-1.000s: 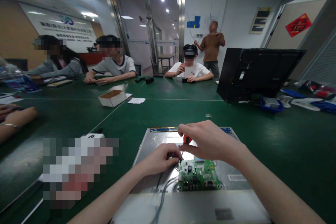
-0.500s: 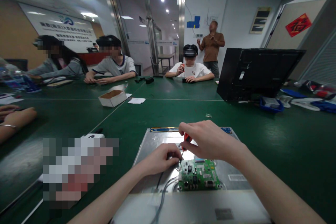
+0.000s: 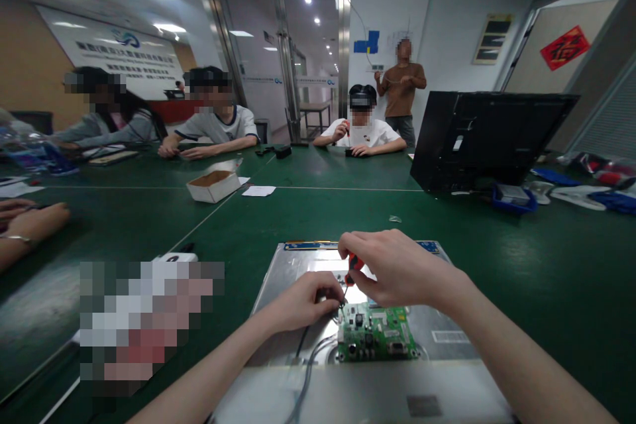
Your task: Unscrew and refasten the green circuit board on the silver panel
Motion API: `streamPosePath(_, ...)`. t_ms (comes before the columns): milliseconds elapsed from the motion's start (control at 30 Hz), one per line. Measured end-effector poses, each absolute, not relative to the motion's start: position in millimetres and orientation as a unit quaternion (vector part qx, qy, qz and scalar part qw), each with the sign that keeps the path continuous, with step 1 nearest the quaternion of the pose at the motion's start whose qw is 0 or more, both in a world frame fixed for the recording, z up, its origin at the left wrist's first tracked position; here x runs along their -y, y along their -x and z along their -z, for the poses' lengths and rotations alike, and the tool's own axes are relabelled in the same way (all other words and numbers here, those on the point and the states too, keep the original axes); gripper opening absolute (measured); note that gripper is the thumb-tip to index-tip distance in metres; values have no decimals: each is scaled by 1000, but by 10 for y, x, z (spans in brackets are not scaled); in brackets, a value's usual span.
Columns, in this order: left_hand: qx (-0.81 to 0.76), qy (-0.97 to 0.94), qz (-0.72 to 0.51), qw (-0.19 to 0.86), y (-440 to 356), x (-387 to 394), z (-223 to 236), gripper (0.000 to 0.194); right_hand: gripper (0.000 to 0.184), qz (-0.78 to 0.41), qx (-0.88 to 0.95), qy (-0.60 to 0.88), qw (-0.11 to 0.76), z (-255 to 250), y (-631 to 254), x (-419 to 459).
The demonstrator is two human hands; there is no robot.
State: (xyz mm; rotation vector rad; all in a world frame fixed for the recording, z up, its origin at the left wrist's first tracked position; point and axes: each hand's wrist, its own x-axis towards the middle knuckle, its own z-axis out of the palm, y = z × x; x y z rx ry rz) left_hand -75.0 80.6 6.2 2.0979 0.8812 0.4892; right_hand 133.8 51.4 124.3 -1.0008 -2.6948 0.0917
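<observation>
A red and black screwdriver [image 3: 354, 266] is held in the fingers of my right hand [image 3: 397, 266]. Its shaft slants down to the left corner of a green circuit board [image 3: 376, 331]. Close by the tip, the fingers of my left hand [image 3: 311, 299] are pinched together at the board's corner; whether anything lies between them is hidden. The board sits on the silvery back of a display panel [image 3: 450, 318], lying flat on the table. Grey cables [image 3: 309, 371] run from the board's left side toward the panel's near edge.
Around me spreads a green table [image 3: 551, 278]. An open white box [image 3: 213, 187] and a paper slip [image 3: 258, 191] lie farther off. A black monitor [image 3: 491, 139] stands at right, near a blue tray [image 3: 514, 197]. Several people sit around the table; one person stands behind.
My right hand has shifted slightly and its grip has turned a little, showing more of the screwdriver handle. My left hand and the board stay in place.
</observation>
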Motion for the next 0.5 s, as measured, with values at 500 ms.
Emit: streamPosePath(500, -353, -830, -187, 390, 745, -795, -94, 11, 20, -31, 928, 347, 130, -1270, -1346, -507)
